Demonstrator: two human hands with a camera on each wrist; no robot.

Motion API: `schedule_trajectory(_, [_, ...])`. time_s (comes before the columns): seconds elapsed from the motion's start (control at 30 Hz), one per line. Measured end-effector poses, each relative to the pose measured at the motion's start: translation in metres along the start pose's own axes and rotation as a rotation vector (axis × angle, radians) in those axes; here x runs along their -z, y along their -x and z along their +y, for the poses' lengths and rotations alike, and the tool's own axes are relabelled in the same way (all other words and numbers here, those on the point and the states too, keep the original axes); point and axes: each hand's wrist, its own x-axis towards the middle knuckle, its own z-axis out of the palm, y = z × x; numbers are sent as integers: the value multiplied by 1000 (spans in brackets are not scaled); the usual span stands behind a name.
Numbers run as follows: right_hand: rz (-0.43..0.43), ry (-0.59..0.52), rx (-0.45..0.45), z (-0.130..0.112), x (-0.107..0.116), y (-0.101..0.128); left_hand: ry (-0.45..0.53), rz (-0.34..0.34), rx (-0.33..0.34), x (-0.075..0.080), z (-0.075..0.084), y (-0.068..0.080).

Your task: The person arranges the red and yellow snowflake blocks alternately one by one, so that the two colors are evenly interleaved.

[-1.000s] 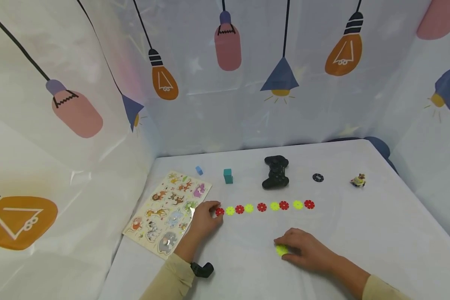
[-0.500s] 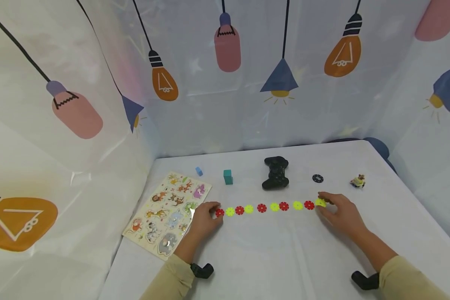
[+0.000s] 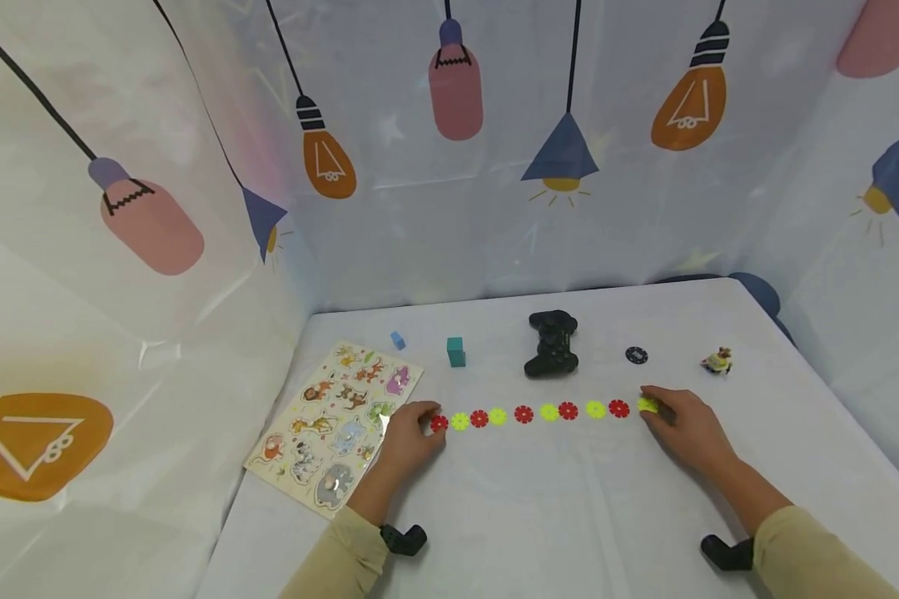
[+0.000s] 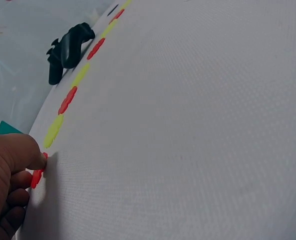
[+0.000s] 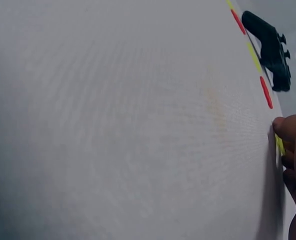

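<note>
A row of flat, notched plastic discs in red and yellow runs across the white table. At its left end my left hand [image 3: 410, 437] pinches a red disc [image 3: 439, 423] between thumb and fingers; in the left wrist view the red disc [image 4: 37, 176] is partly covered by the hand. My right hand [image 3: 691, 428] pinches a yellow disc [image 3: 648, 405] at the row's right end, just right of a red disc [image 3: 619, 408]. Fingers hide part of that yellow disc [image 5: 280, 145] in the right wrist view.
An animal puzzle board [image 3: 337, 424] lies left of the left hand. Behind the row are a small blue block [image 3: 398, 340], a teal block [image 3: 455, 352], a black game controller [image 3: 552, 344], a black round chip [image 3: 636, 355] and a small toy figure [image 3: 717, 360].
The right hand has carried the yellow disc from the table's front middle to the row's right end, then shifted slightly right. The left hand has stayed on its red disc.
</note>
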Motion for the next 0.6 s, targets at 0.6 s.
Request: schedule_trajectory(0.6, [-76, -39, -54, -5, 3, 4, -38, -19, 17, 0, 1, 3])
